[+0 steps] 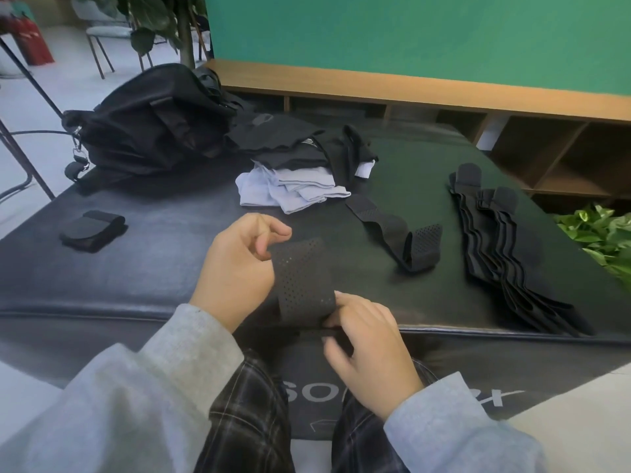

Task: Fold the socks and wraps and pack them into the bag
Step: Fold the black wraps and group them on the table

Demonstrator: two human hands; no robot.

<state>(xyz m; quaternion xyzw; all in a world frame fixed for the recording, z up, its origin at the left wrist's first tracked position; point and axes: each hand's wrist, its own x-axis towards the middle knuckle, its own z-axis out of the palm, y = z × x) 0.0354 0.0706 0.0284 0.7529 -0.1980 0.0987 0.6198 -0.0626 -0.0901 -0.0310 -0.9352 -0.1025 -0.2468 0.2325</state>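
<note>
Black mat [136, 285] reads "SO"; both hands' fingers [273, 230] pinch perforated wrap [304, 285].

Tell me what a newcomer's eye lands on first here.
First, the two hands at centre: the left hand and right hand grip a perforated black wrap. Behind them lies a pile of pale and black socks, with the black bag at far left.

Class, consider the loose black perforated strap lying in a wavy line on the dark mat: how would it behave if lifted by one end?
The loose black perforated strap would probably droop limply, since it already lies in soft waves with one end folded over. It looks thin and full of holes, so likely light. It seems unlikely to roll or slide far on the dark padded mat.
</note>
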